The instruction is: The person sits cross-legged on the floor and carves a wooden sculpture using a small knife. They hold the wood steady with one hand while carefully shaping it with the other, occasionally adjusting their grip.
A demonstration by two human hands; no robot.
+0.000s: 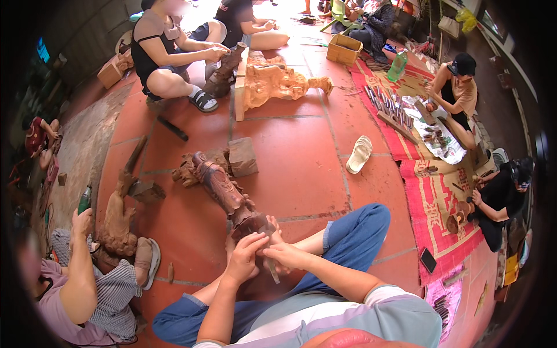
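Note:
A dark carved wooden statue (223, 191) lies slanted before my crossed legs, its base end close to my hands and its top on a block of rough wood (188, 171). My left hand (246, 255) is closed, with bent fingers over the base end. Beside it, touching, my right hand (285, 254) is closed too. From between the hands a thin, pale, stick-like tool (272, 271) juts down toward me; its other end is hidden. My bare feet rest on either side of the base, partly covered by my hands.
A squared wood block (242, 156) and a mallet (145, 191) lie ahead on the tiles. At left a person handles a light carving (119, 223). Farther off lies a large yellowish statue (272, 84). A sandal (360, 154), phone (428, 260) and red mats (423, 197) with chisels are right.

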